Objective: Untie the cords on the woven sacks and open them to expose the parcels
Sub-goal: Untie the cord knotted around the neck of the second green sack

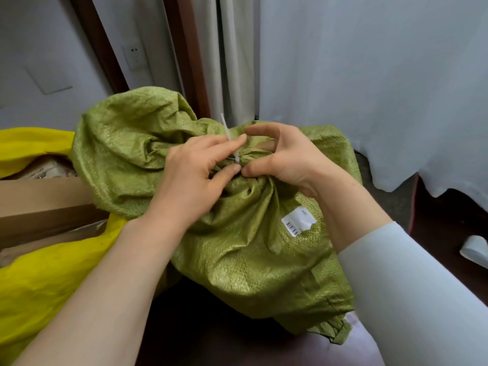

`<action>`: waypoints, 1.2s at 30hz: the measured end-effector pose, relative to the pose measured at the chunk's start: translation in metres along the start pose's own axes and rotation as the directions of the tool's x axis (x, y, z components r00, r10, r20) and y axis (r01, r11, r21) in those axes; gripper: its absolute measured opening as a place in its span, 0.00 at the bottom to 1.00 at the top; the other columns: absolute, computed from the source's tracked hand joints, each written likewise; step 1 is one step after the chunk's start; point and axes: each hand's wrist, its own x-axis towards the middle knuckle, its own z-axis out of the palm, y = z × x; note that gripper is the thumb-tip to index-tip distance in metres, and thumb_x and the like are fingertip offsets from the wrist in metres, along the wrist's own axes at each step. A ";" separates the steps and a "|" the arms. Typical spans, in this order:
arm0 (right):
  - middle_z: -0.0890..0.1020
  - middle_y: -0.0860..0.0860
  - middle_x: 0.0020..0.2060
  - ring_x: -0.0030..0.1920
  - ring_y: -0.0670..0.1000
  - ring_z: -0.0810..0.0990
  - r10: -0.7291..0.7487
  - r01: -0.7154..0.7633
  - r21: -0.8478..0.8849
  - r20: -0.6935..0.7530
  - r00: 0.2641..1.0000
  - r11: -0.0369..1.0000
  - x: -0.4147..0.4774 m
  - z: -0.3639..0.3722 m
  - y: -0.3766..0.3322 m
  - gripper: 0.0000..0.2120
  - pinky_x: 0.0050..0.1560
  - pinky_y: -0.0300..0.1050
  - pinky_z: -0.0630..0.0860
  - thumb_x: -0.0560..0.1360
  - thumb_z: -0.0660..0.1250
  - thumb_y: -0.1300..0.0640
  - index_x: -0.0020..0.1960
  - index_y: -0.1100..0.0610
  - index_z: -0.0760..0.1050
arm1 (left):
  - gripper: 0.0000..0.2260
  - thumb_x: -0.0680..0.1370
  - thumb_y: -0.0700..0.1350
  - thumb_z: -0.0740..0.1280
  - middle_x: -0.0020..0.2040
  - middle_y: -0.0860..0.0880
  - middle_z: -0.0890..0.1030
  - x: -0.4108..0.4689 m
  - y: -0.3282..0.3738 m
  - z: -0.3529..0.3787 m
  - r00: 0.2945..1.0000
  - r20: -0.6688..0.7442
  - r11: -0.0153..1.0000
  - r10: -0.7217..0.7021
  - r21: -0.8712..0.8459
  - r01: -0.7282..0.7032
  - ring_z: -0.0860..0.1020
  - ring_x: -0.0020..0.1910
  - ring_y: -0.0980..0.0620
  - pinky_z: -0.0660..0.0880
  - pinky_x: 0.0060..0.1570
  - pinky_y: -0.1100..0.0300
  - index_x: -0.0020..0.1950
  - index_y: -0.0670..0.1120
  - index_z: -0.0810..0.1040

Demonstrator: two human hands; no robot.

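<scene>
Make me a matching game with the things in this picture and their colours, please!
Things:
1. woven sack
2. cord
3. bag at the left
4. cardboard box

Colours:
A. brown
B. white
C. green
D. yellow

Pairs: 1-C, 2-B, 3-D, 4-A

The sack (237,247) is sitting in the middle, the cord (229,137) wrapping its neck at the far end. The left hand (195,180) is pinching the cord, the right hand (285,159) gripping the neck opposite. A label (298,220) is lying on the sack, nearer and right. A box (45,199) is lying left, in a bag (39,286); a curtain (369,75) is hanging behind.
</scene>
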 end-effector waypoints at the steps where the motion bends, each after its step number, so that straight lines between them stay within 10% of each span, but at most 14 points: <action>1: 0.79 0.57 0.54 0.47 0.52 0.81 -0.007 0.007 -0.008 0.008 1.000 1.000 0.000 0.001 -0.001 0.34 0.50 0.46 0.78 0.61 0.75 0.66 0.64 0.52 0.71 | 0.18 0.72 0.49 0.67 0.53 0.54 0.80 -0.001 -0.001 -0.001 1.000 -0.012 1.000 -0.012 -0.021 0.012 0.77 0.56 0.50 0.72 0.59 0.52 0.61 0.50 0.78; 12: 0.78 0.48 0.54 0.56 0.53 0.75 -0.248 0.136 -0.746 -0.041 0.968 0.652 -0.014 0.029 -0.019 0.27 0.52 0.48 0.74 0.65 0.74 0.42 0.59 0.52 0.72 | 0.18 0.73 0.39 0.69 0.50 0.52 0.79 -0.001 -0.013 0.002 0.983 -0.031 0.973 -0.183 -0.146 0.176 0.77 0.55 0.46 0.69 0.60 0.57 0.63 0.43 0.76; 17: 0.83 0.50 0.51 0.55 0.52 0.78 -0.244 0.145 -0.573 -0.100 0.965 0.807 -0.010 0.029 -0.009 0.16 0.54 0.49 0.75 0.71 0.70 0.47 0.55 0.53 0.80 | 0.20 0.71 0.42 0.72 0.44 0.55 0.80 -0.004 -0.012 0.000 0.967 -0.123 0.952 -0.225 -0.241 0.191 0.78 0.45 0.53 0.75 0.52 0.57 0.61 0.55 0.74; 22: 0.84 0.49 0.50 0.54 0.51 0.79 -0.275 0.187 -0.524 -0.094 0.957 0.831 -0.005 0.029 -0.008 0.13 0.54 0.49 0.75 0.71 0.70 0.51 0.54 0.51 0.81 | 0.07 0.73 0.43 0.69 0.44 0.48 0.82 -0.005 -0.010 0.001 0.974 -0.227 0.998 0.024 0.056 -0.011 0.80 0.45 0.48 0.77 0.45 0.53 0.49 0.45 0.84; 36: 0.84 0.52 0.49 0.53 0.51 0.80 -0.268 0.205 -0.409 -0.104 0.958 0.889 -0.003 0.028 -0.002 0.14 0.57 0.50 0.74 0.68 0.74 0.54 0.53 0.57 0.82 | 0.07 0.71 0.44 0.70 0.44 0.54 0.82 -0.006 -0.013 -0.004 0.975 -0.180 0.984 -0.132 -0.145 0.106 0.80 0.45 0.59 0.76 0.50 0.64 0.47 0.45 0.84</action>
